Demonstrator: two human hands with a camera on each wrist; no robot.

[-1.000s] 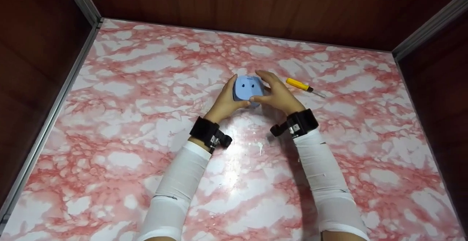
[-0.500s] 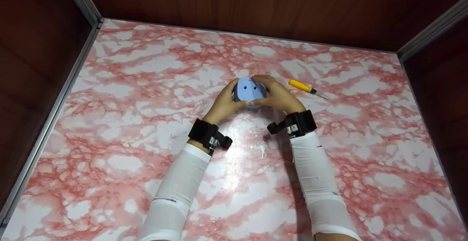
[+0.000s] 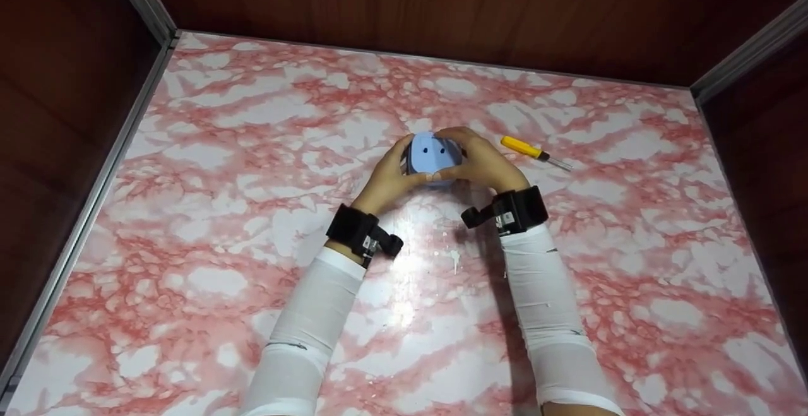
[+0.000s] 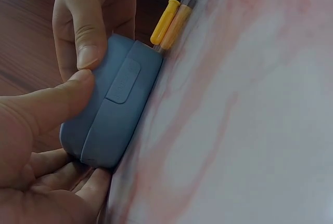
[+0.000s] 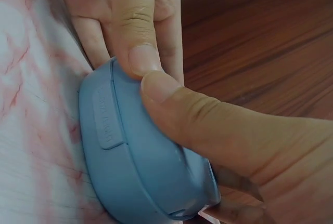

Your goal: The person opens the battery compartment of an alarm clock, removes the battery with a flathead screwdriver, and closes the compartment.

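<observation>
A light blue rounded case point(image 3: 429, 162) with two small dark holes on top sits on the table between my hands. In the left wrist view, the case point(image 4: 125, 115) shows a seam around its side and a raised tab at the front. My left hand point(image 3: 388, 179) grips its left side, and my right hand point(image 3: 485, 165) grips the right side. Both thumbs press the upper part above the tab, their tips meeting, as the right wrist view shows over the case point(image 5: 138, 156). The other fingers curl around the sides and are partly hidden.
A screwdriver point(image 3: 522, 147) with a yellow handle lies to the right of my right hand, its shaft pointing right. Dark wood panels point(image 3: 404, 9) wall the pink-and-white marbled table point(image 3: 252, 170) at the back and sides.
The right hand has closed in on the case, its fingers reaching further over the far edge and its thumb sliding left to meet the left thumb. During the last half second little has moved.
</observation>
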